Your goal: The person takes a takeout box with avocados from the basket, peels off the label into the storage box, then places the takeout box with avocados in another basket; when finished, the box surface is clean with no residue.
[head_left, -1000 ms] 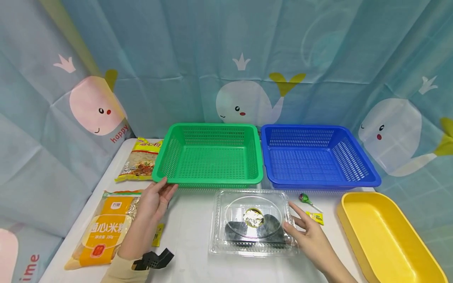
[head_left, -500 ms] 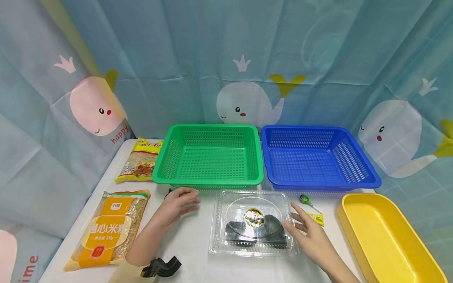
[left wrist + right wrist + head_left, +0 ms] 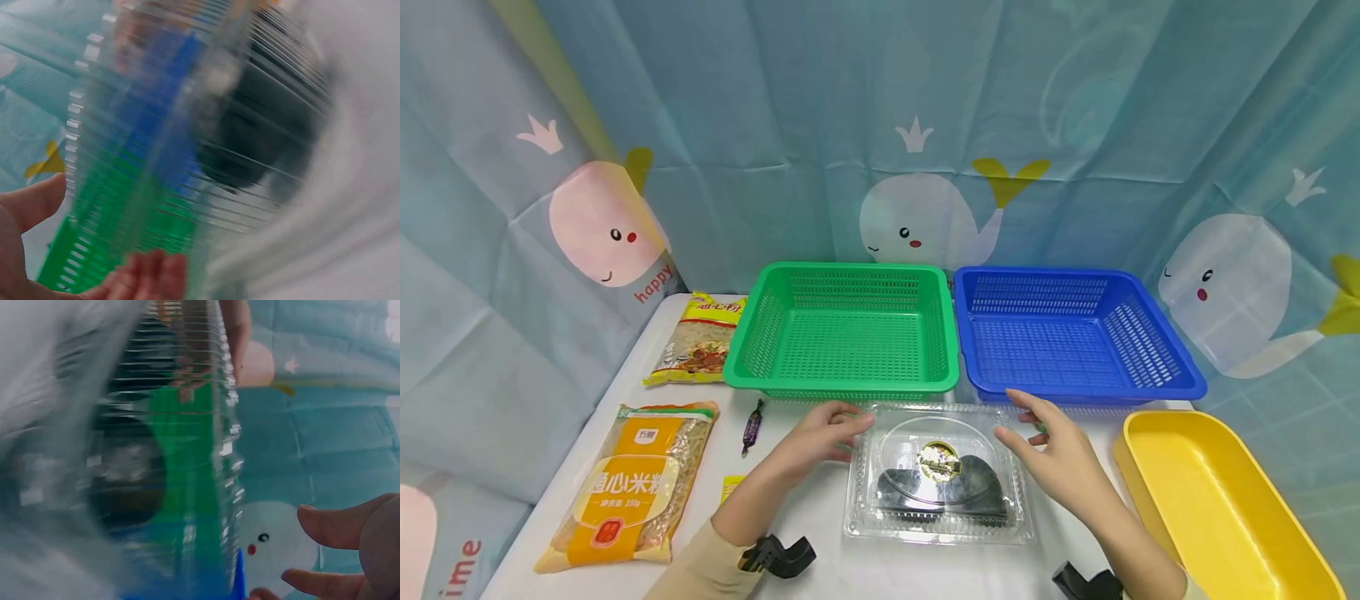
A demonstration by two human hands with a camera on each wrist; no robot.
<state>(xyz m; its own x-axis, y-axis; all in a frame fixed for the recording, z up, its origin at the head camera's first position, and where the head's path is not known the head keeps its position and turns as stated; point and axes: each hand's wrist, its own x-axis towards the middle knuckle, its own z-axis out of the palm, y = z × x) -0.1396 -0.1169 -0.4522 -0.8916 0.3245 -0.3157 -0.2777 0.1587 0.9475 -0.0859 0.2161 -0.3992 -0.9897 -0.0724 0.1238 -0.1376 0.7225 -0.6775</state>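
A clear plastic clamshell box (image 3: 940, 517) with a round gold-and-black label stands on the white table. Dark shapes show inside it; their kind cannot be told. My left hand (image 3: 820, 440) is at the box's left side, its fingertips close to the back left corner. Thumb and fingers are spread apart in the left wrist view, and whether they touch the plastic is unclear. On the opposite side my right hand (image 3: 1060, 457) hovers near the back right corner, with its thumb (image 3: 337, 522) and fingers parted and off the box.
Behind the box stand a green basket (image 3: 842, 388) and a blue basket (image 3: 1090, 392). A yellow tray (image 3: 1131, 467) is at right. On the left lie an orange bag (image 3: 625, 492), a yellow bag (image 3: 696, 342), a purple-wrapped candy (image 3: 752, 429) and a small yellow packet (image 3: 731, 485).
My left hand has moved from the green basket's front left corner rightward to the box. My right hand has lifted slightly away from the box's right side, now covering the lollipop and yellow packet there.
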